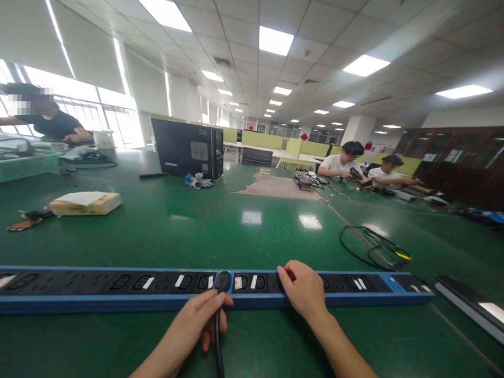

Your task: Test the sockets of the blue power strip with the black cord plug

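Observation:
Across the front of the green table lies a long blue power strip [255,300] with black sockets, several of them marked with small white labels. My left hand [199,315] is closed around a black power cord [219,341] at the strip's front edge, just below the black plug [223,281]. The plug is at the strip's middle; whether it is fully seated I cannot tell. My right hand [305,289] rests on the strip right of the plug, its fingers curled over the sockets and closed against it. Its fingertips are partly hidden.
Beyond the strip are a tissue pack [86,203], a coiled black cable [374,247], a black computer case [189,149] and gloves [198,181]. A dark flat bar [472,302] lies at right. Other people sit at the far right and left, near a green basket [29,165].

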Demonstrator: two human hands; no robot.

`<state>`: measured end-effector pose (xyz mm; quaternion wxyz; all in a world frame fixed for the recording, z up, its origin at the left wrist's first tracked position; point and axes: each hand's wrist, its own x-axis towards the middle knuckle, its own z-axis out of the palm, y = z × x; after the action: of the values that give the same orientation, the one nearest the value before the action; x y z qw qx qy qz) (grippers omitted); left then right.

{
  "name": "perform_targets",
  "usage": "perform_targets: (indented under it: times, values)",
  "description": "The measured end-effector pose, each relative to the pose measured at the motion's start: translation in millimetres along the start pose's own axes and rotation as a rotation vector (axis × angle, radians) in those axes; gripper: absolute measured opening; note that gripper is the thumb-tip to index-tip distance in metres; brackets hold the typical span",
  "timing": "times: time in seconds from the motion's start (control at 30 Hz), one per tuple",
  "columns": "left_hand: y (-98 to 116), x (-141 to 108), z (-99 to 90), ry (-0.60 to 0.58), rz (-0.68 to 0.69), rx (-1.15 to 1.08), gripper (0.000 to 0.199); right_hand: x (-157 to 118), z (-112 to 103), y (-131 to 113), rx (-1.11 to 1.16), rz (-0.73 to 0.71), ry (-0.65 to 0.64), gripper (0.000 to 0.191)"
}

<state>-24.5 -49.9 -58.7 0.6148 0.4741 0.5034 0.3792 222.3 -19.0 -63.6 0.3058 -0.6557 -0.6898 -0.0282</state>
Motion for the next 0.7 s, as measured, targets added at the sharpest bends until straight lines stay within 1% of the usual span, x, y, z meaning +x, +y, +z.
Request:
perform_targets:
  times: [0.23,0.3,0.37,0.43,0.5,0.53,0.57,0.63,0.7]
  values:
    - [-2,1,2.4,-0.010,-0.020,-0.031,0.047,0,0,0,0.000,0.005,-0.018,0.033]
    - [1,-2,4.8,0.011,-0.019,-0.053,0.046,1,0,0,0.001,0.004,-0.017,0.033]
    - [10,-9,5.9,0.081,0.042,-0.098,0.044,1,0,0,0.002,0.003,-0.013,0.033]
    - [23,-20,3.7,0.180,0.193,-0.206,0.040,0,0,0,0.003,0.003,-0.013,0.033]
    - [37,-31,-3.4,0.248,0.349,-0.359,0.037,0,0,0,0.001,0.000,-0.014,0.033]
    - [43,-36,-9.0,0.263,0.377,-0.427,0.035,0,1,1,0.000,-0.003,-0.013,0.034]
    - [47,-40,-16.0,0.273,0.370,-0.489,0.034,0,1,1,-0.002,-0.006,-0.013,0.034]
    - [51,-44,-33.6,0.331,0.296,-0.590,0.034,0,1,2,-0.003,-0.011,-0.009,0.034]
    - [51,-45,-54.6,0.464,0.225,-0.633,0.039,0,1,2,-0.007,-0.014,-0.009,0.034]
